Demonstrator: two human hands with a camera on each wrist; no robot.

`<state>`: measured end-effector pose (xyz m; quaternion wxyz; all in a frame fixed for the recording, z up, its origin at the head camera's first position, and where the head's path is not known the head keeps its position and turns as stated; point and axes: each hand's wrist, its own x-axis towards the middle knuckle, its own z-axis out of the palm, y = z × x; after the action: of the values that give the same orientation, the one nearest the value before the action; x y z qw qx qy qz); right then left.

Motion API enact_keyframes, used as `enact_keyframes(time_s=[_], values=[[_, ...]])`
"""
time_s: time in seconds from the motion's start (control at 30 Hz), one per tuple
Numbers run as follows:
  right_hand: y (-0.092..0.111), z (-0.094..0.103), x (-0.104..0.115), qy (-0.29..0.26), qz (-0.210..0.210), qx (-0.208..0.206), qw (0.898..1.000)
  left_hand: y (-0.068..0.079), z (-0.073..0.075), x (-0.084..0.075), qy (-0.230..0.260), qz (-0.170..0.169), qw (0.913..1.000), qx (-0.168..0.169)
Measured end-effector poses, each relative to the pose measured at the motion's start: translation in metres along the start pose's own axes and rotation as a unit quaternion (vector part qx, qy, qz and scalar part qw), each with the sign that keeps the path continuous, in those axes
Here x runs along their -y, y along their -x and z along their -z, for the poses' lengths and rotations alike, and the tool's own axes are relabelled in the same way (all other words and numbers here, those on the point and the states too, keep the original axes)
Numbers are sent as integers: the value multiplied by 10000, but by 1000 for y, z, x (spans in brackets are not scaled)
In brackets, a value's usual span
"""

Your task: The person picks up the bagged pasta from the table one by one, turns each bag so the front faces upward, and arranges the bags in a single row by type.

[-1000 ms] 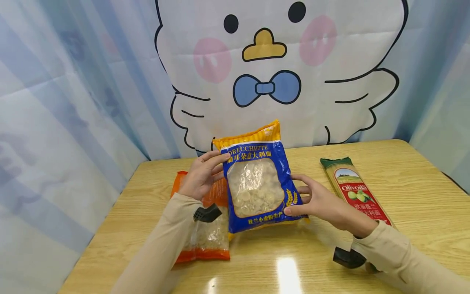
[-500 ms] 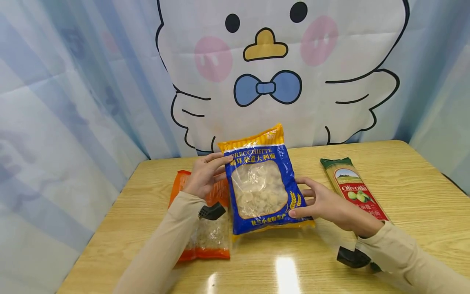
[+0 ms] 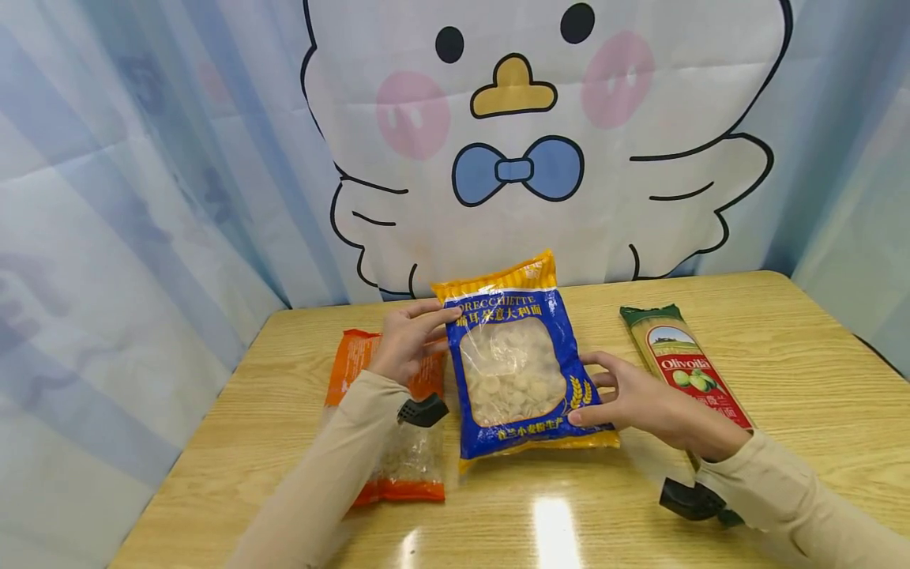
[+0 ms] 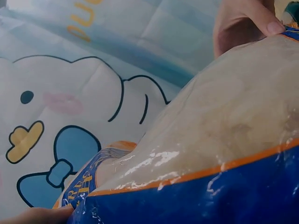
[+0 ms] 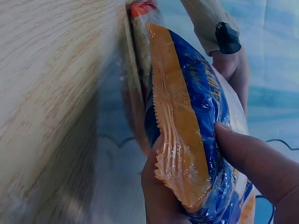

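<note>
Both hands hold a blue and yellow bag of orecchiette pasta (image 3: 512,371), tilted, with a clear window showing the pale pasta. At its upper left edge the left hand (image 3: 412,338) grips it, thumb on the front. Low on the right side, the right hand (image 3: 633,399) pinches the bag, thumb in front and fingers behind. In the right wrist view, the bag's crimped yellow end (image 5: 180,140) lies between thumb and fingers, above the table. The left wrist view shows the bag's window (image 4: 224,107) close up.
An orange-ended clear bag (image 3: 408,458) lies on the wooden table (image 3: 235,442), partly behind the left arm. To the right lies a red and green pack of Olivoilà spaghetti (image 3: 686,363), partly covered by the right hand. A cartoon-printed curtain (image 3: 512,229) hangs behind the table.
Both hands have carried the orecchiette bag a little to the right and lower in the head view. More of the orange-ended bag shows now. The spaghetti pack stays put.
</note>
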<state>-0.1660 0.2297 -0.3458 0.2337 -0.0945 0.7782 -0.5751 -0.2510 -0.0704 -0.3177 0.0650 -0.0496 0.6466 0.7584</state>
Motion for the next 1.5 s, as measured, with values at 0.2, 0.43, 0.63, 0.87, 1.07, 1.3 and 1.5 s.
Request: enact_keyframes(time_s=[0.2,0.43,0.63,0.87,1.07,1.3,1.5], values=[[2,3,-5,186,-274,-31,9994,-4,-6,9,37,116,9999,-77],[7,9,-10,467,-492,-138,9976,-10,-15,18,21,297,9996,-16],[8,16,-16,598,-598,-159,9963,-15,-23,23,47,427,9991,18],[7,22,-19,585,-640,-115,9962,-20,-25,24,-174,681,9973,213],[10,23,-15,1224,-481,-327,9908,-22,-19,18,-561,794,9931,660],[2,18,-6,1657,310,-808,9824,-17,10,-1,-805,601,9901,981],[-6,8,8,1706,883,-1016,9761,-11,39,-9,-895,484,9905,920]])
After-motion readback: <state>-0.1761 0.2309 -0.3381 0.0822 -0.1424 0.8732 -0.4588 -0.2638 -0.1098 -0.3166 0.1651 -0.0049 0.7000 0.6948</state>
